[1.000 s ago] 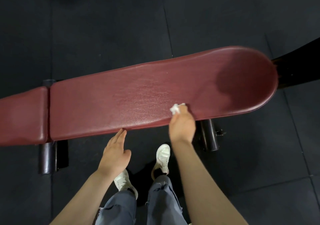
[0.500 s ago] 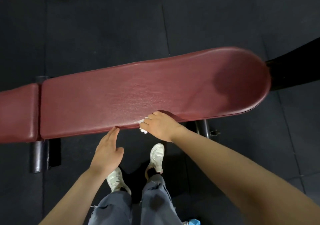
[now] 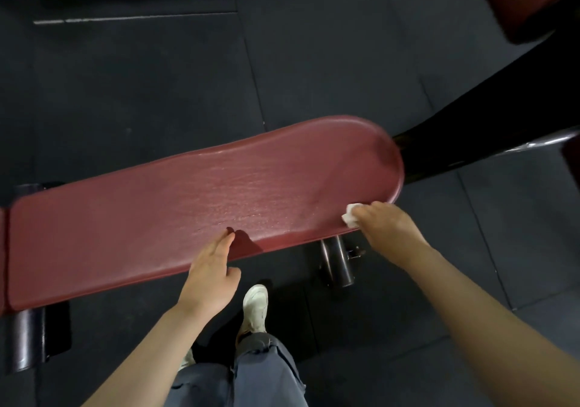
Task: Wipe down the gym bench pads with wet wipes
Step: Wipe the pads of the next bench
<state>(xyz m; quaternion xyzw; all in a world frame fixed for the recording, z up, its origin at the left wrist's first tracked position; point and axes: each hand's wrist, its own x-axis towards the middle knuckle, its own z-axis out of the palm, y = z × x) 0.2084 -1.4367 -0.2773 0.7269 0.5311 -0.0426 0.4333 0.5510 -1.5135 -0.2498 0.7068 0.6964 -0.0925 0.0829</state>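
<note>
We stand over dark rubber floor tiles (image 3: 150, 99), the largest thing in view. Across them runs the maroon bench pad (image 3: 175, 218), its long axis lying left to right before us and climbing slightly toward the far right, where it ends in a rounded tip; its squared end sits at the left, butted close to a second pad of which we see only a sliver. The vinyl shows a wet sheen along its middle. A black frame beam (image 3: 489, 117) runs off diagonally from under the rounded end, and another maroon pad (image 3: 521, 1) fills the top right corner. Beneath the near edge we see a black support tube (image 3: 337, 262) on the right and a black roller (image 3: 26, 340) at the lower left.

Our left hand (image 3: 210, 274) lies released, fingers straight and together, fingertips resting on the pad's near edge. Our right hand (image 3: 387, 224) is curled around a crumpled white wet wipe (image 3: 351, 217), pressing it on the near edge of the pad close to the rounded end. Below, we see grey trousers (image 3: 238, 375) and one white sneaker (image 3: 255, 309) on the floor.
</note>
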